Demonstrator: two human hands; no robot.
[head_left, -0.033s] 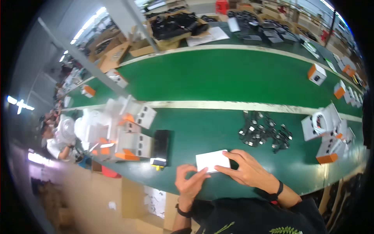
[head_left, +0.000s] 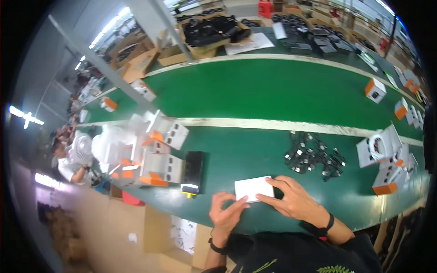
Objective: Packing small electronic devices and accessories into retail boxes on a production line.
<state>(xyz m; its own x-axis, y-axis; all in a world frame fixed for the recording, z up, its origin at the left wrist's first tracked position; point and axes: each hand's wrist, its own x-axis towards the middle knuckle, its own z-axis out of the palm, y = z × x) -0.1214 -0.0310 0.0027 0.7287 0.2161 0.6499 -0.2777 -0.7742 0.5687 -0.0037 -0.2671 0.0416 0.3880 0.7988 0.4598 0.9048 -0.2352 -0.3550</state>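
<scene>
A small white rectangular stack of paper [head_left: 251, 188] lies level just above or on the green table near its front edge; I cannot tell whether it touches the surface. At its lower left corner, my left hand [head_left: 226, 214] pinches the edge between thumb and fingers. My right hand [head_left: 293, 200] is closed on the right end, thumb on the near side and fingers at the far corner. Beyond the right hand lies a loose pile of black cables [head_left: 309, 157] with pale plugs. Left of the stack stands a long black box [head_left: 193, 170] with a yellow piece at its near end.
Open white and orange boxes [head_left: 173, 169] and white fans [head_left: 82, 148] crowd the left. More opened boxes [head_left: 387, 168] stand at the right. A green conveyor belt [head_left: 259, 86] runs behind a pale rail, carrying a few boxes [head_left: 375, 90]. Cartons [head_left: 157, 230] sit below the left front edge.
The whole view has shifted slightly, so everything appears a little farther right. Both hands keep the same hold on the white stack.
</scene>
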